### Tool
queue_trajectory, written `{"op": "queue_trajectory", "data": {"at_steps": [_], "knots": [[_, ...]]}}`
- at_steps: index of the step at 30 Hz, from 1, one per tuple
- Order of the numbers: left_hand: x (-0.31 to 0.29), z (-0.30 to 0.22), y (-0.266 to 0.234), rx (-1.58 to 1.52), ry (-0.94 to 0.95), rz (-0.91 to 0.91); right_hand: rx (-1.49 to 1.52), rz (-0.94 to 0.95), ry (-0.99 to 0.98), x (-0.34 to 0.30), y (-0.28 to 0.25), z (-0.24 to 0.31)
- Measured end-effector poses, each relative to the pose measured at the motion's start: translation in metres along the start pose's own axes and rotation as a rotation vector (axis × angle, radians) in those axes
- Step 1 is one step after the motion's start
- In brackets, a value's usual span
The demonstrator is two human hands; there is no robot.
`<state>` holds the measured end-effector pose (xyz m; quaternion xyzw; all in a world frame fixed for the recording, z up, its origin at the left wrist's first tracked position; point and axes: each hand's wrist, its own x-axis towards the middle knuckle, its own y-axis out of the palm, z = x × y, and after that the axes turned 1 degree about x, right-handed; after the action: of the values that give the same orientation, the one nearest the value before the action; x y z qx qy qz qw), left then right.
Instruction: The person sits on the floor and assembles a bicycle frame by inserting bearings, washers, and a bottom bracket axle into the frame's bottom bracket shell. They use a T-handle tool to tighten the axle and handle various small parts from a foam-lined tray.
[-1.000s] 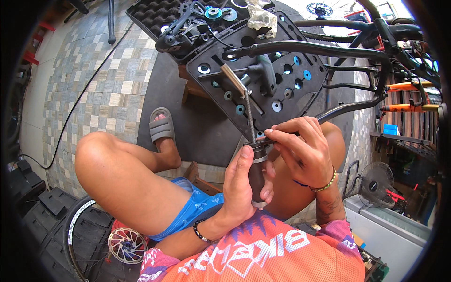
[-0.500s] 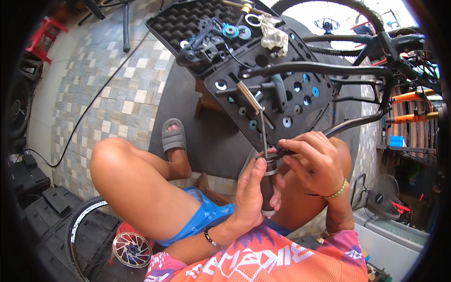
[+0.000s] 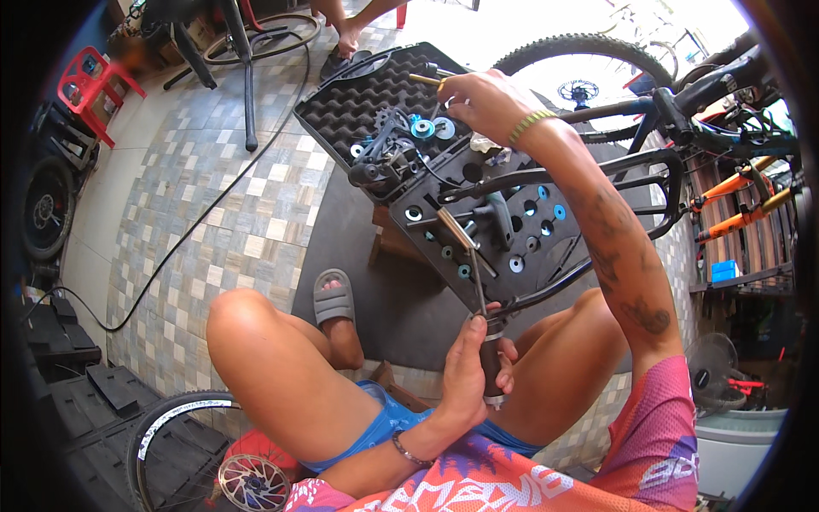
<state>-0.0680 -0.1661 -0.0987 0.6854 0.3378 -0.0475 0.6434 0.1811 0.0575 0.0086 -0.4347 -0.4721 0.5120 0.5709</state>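
Low in front of me, my left hand (image 3: 469, 367) is wrapped round a dark cylinder (image 3: 492, 371) with silver collars. A thin metal rod (image 3: 479, 277) rises from its upper end toward the case. The lower black tube of a bike frame (image 3: 546, 296) runs right up to this cylinder; whether they are joined is hidden. My right arm stretches far forward over the open tool case (image 3: 444, 286). At its far side, my right hand (image 3: 482, 98) has its fingers curled at a thin brass-coloured rod (image 3: 424, 79).
The case's foam lid holds a black derailleur (image 3: 380, 162) and blue-centred discs. A T-handled tool (image 3: 495, 224) lies on its insert. The bike's wheel (image 3: 589, 51) stands far right. A loose wheel with a brake rotor (image 3: 253, 482) is at lower left. Another person's foot (image 3: 348, 38) is beyond the case.
My right hand has left the upper end of the dark cylinder and reached forward to the brass-coloured rod. The left hand keeps its hold. The view has tilted upward.
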Motion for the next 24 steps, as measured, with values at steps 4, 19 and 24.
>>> {"op": "queue_trajectory", "data": {"at_steps": [4,19,24], "knots": [[0.0,-0.002,-0.003,-0.011,0.006,-0.006,0.097,0.284,-0.013,0.048,0.021,0.014],[0.002,-0.01,-0.009,-0.007,-0.028,0.038,-0.003,0.3,-0.514,0.048,0.054,0.075],[0.002,-0.008,-0.012,0.022,-0.058,0.058,0.071,0.249,-0.304,0.051,0.035,0.061]]}}
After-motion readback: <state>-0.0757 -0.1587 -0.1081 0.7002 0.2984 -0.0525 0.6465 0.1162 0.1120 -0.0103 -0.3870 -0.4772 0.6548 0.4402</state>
